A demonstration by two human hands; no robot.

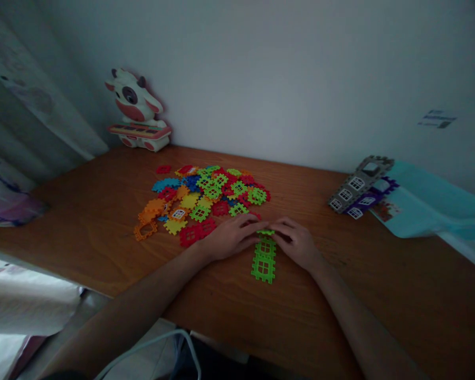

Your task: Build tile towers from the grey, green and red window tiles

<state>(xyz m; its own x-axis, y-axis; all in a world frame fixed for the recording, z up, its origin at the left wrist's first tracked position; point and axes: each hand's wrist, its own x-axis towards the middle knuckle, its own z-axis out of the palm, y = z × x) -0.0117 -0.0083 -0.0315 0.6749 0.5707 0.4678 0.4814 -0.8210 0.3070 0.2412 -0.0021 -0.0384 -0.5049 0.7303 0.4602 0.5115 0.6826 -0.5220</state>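
On the wooden table in front of me lies a short strip of green interlocking building tiles with window cut-outs, pointing toward me. At its far end, my left hand and my right hand meet from either side. Both have their fingers closed on a green tile there, which is partly covered by the fingertips. Close beyond my left hand is a heap of loose tiles in red, green, yellow, orange and blue. Some red tiles lie right beside my left wrist.
A toy cow with a keyboard stands at the back left by the wall. To the right, joined grey tiles and purple tiles lean by a light-blue plastic sheet or bag. A white cable hangs below the table's front edge.
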